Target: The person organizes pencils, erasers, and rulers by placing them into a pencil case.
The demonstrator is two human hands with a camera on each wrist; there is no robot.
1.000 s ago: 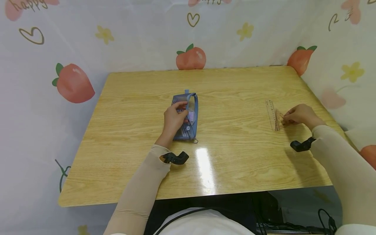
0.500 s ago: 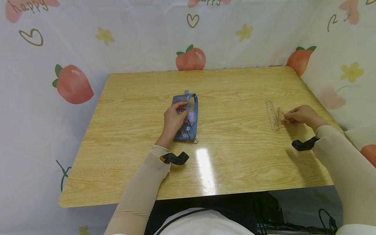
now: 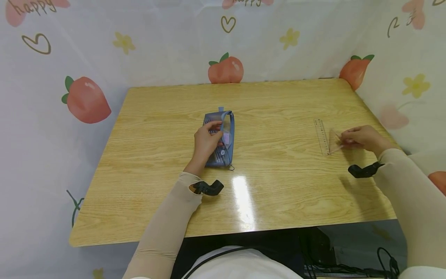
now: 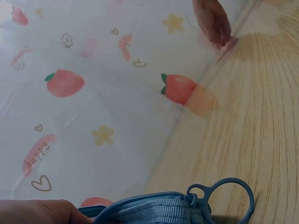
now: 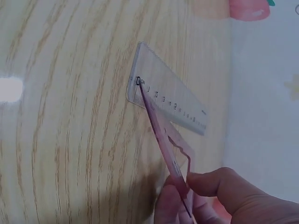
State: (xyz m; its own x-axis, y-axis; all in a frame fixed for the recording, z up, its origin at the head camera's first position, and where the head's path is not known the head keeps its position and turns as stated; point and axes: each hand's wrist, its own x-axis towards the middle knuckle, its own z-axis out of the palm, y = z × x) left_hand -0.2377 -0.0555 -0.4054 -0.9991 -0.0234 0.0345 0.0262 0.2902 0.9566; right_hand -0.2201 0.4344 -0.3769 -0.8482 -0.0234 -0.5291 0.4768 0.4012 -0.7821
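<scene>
A clear straight ruler (image 3: 322, 137) lies flat on the right side of the table. Just right of it, my right hand (image 3: 364, 138) pinches a pinkish see-through set square (image 5: 161, 133) between thumb and fingers. The set square is tilted up, and in the right wrist view one corner overlaps the ruler's zero end; whether they touch I cannot tell. At the middle of the table, my left hand (image 3: 206, 141) grips the edge of a blue mesh pencil case (image 3: 228, 153) with its mouth open. Pens and a pale pink item show inside; the fingertips are partly hidden.
The wooden table (image 3: 156, 186) has a bright light reflection near its front edge. A white fruit-print cloth (image 3: 167, 50) hangs behind and along the sides. A ring pull (image 4: 231, 200) hangs at the case's near end. Cables (image 3: 386, 257) lie below the table.
My right hand has moved slightly right, turning the set square so that its triangular outline now faces the head camera. The left hand, pencil case and ruler have stayed in place.
</scene>
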